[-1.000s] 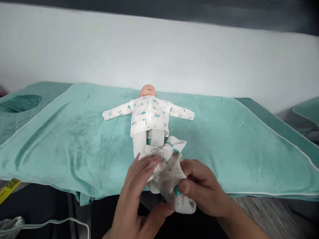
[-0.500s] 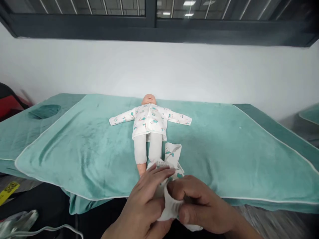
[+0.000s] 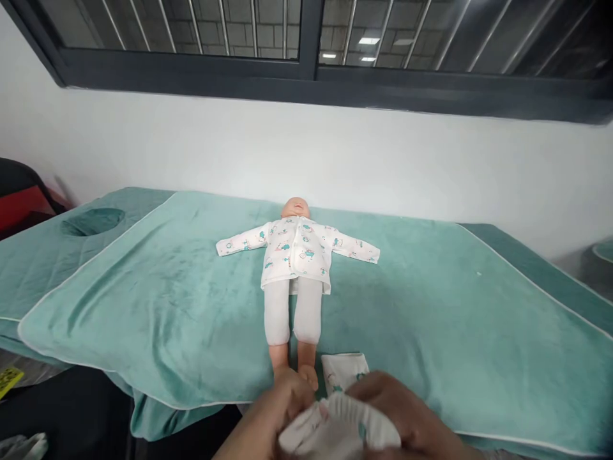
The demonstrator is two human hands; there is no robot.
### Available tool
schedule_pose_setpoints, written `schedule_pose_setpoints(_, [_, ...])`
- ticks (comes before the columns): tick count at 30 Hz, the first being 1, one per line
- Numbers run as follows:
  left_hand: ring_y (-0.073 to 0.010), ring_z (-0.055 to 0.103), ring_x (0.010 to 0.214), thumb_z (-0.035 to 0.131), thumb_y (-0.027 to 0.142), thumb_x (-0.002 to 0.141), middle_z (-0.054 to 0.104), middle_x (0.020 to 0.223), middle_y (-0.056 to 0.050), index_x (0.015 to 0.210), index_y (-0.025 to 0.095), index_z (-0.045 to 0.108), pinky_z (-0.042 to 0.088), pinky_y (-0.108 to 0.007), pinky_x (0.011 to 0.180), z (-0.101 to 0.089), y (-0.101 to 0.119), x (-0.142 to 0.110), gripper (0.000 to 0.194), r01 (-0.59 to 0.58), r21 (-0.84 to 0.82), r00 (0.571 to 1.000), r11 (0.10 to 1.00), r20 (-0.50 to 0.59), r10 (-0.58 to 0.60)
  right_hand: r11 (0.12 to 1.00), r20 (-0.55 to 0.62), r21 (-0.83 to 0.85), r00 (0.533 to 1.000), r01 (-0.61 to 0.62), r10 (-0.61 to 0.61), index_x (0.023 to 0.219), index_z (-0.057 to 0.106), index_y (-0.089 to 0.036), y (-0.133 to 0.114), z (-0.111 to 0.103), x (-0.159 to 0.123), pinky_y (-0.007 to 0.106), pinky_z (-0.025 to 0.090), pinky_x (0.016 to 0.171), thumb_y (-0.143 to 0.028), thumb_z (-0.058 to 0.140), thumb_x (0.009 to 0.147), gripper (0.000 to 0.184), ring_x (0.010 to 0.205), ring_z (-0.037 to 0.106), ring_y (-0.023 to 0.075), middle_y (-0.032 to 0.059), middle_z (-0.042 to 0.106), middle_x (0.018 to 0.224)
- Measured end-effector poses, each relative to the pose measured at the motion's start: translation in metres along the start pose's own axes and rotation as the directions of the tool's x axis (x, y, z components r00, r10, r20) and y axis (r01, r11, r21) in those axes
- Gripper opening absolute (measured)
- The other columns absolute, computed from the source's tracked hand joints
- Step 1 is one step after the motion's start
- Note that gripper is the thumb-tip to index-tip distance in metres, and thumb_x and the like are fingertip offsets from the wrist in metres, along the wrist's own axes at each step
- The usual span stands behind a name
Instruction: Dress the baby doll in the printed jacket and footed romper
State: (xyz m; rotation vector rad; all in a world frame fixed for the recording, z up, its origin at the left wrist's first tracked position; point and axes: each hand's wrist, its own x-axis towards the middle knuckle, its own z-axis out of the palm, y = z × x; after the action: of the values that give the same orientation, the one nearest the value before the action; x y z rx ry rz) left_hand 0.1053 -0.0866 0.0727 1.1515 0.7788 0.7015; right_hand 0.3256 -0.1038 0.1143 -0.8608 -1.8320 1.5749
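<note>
A baby doll (image 3: 295, 255) lies on its back with its arms spread, in a white printed jacket. Its legs have white coverings and its feet are bare. Close to the feet, my left hand (image 3: 282, 409) is closed on one side of the gathered waistband of white printed baby pants (image 3: 342, 425). On the other side of that waistband, my right hand (image 3: 407, 412) grips the cloth, its fingers partly hidden. One pant leg (image 3: 343, 370) lies beyond my hands, right of the doll's foot. The lower part of the pants is cut off by the frame.
A green velvety sheet (image 3: 421, 306) covers the bed, which has a round face hole (image 3: 93, 222) at its left end. Behind it are a white wall (image 3: 335, 160) and a dark window frame (image 3: 191, 73). A black and red object (image 3: 23, 204) stands far left.
The pants have moved down toward me, and their waistband now opens upward between my hands. Both doll feet now show; one was covered before. The view has tilted up slightly.
</note>
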Motion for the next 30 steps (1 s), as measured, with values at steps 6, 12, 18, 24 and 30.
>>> schedule_pose_setpoints(6, [-0.0138, 0.053, 0.067, 0.08, 0.022, 0.06, 0.056, 0.068, 0.004, 0.066, 0.019, 0.054, 0.042, -0.023, 0.063, -0.001, 0.015, 0.018, 0.027, 0.101, -0.076, 0.977, 0.992, -0.182, -0.113, 0.82, -0.259, 0.571, 0.958, 0.047, 0.125, 0.08, 0.07, -0.016, 0.033, 0.014, 0.034, 0.019, 0.036, 0.048, -0.064, 0.057, 0.085, 0.05, 0.051, 0.044, 0.0086, 0.0007, 0.056, 0.063])
schedule_pose_setpoints(12, [-0.0072, 0.042, 0.05, 0.08, 0.021, 0.064, 0.046, 0.056, 0.009, 0.067, 0.02, 0.037, 0.036, -0.018, 0.05, 0.0, 0.034, 0.031, 0.043, 0.047, -0.524, 0.931, 0.85, -0.284, -0.227, 0.933, 0.081, 0.31, 0.983, -0.184, 0.167, 0.088, 0.073, -0.018, 0.057, 0.018, 0.042, 0.027, 0.049, 0.072, -0.057, 0.079, 0.065, 0.046, 0.078, 0.058, 0.0175, 0.0024, 0.066, 0.083])
schedule_pose_setpoints(18, [-0.0091, 0.052, 0.052, 0.075, 0.03, 0.074, 0.061, 0.068, 0.003, 0.096, 0.02, 0.06, 0.04, -0.019, 0.048, -0.009, 0.022, 0.036, 0.029, 0.157, -0.408, 0.942, 0.899, -0.213, -0.261, 0.873, -0.05, 0.479, 0.99, -0.09, 0.13, 0.108, 0.069, -0.014, 0.053, -0.01, 0.045, 0.028, 0.051, 0.075, -0.045, 0.067, 0.085, 0.038, 0.079, 0.063, 0.0157, 0.0062, 0.07, 0.091])
schedule_pose_setpoints(24, [-0.0138, 0.059, 0.058, 0.083, 0.023, 0.063, 0.067, 0.07, 0.001, 0.095, 0.018, 0.072, 0.044, -0.021, 0.051, -0.032, 0.033, 0.019, 0.035, 0.252, -0.018, 0.964, 0.968, 0.092, -0.249, 0.806, -0.214, 0.592, 0.966, 0.013, 0.142, 0.1, 0.071, -0.014, 0.058, 0.005, 0.056, 0.027, 0.05, 0.064, -0.054, 0.058, 0.09, 0.043, 0.072, 0.064, 0.017, 0.0071, 0.07, 0.081])
schedule_pose_setpoints(30, [-0.0114, 0.059, 0.059, 0.075, 0.019, 0.071, 0.064, 0.066, 0.002, 0.082, 0.017, 0.067, 0.047, -0.02, 0.056, -0.032, 0.035, 0.031, 0.014, -0.035, -0.289, 0.973, 0.957, -0.228, -0.033, 0.909, 0.062, 0.39, 0.989, -0.145, 0.131, 0.087, 0.068, -0.016, 0.036, 0.019, 0.062, 0.023, 0.047, 0.061, -0.047, 0.071, 0.082, 0.031, 0.065, 0.056, 0.0111, -0.0009, 0.063, 0.073])
